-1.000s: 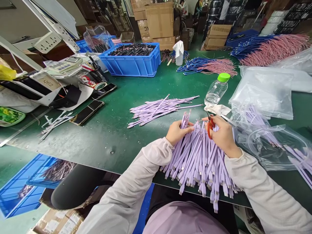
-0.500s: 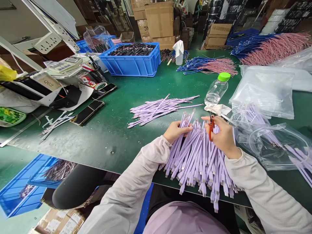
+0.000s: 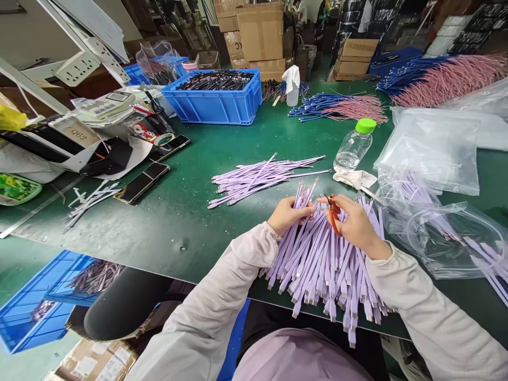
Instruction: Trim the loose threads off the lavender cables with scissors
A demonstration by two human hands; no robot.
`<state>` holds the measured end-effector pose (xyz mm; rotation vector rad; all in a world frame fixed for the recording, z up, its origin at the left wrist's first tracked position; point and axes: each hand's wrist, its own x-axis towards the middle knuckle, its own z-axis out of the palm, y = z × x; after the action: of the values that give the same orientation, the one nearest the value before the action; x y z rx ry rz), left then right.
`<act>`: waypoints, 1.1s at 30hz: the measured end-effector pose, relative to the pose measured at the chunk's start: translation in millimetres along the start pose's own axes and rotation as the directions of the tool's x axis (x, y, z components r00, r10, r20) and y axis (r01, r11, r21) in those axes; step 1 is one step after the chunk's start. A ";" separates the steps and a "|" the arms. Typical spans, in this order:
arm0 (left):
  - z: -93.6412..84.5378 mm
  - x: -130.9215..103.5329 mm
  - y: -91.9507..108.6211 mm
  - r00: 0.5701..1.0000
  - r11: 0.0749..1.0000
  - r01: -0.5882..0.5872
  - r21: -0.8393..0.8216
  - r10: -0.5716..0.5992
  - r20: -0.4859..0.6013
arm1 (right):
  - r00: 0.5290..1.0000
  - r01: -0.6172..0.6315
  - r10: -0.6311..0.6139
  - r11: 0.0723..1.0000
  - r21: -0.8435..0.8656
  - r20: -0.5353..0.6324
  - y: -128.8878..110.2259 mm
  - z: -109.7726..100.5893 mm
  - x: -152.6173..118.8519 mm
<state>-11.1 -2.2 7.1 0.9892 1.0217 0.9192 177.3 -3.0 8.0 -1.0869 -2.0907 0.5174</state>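
Note:
A large heap of purple flat cables (image 3: 321, 264) lies at the table's front edge, connector ends hanging toward my body. Several of these cables, stripped ends up, are gripped by my left hand (image 3: 291, 214) at the heap's left side. My right hand (image 3: 355, 222) holds small orange-handled cutters (image 3: 334, 216), their dark tips pointing up and left, close to my left fingertips. Behind my hands a smaller pile of purple cables (image 3: 257, 179) lies flat on the green table (image 3: 198, 227).
Behind the heap stands a green-capped bottle (image 3: 353, 147) beside a crumpled white cloth (image 3: 355, 179). Plastic bags (image 3: 432, 148) lie at the right. A blue crate (image 3: 216, 103) holds dark parts. Phones (image 3: 143, 182) lie at the left.
My right hand has moved left with the cutters, whose tips are now tilted left and nearer to my left hand. My left hand has barely moved and still grips the cables.

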 end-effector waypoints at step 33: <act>-4.2 -0.7 1.8 0.996 0.997 -0.064 -0.047 0.067 0.052 | 0.985 0.157 -0.075 0.765 -0.625 0.154 20.1 -9.1 -4.9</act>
<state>-15.6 -1.4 8.1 1.0090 0.9240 0.9610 196.9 4.6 -0.5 -1.2962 -2.5028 -0.2343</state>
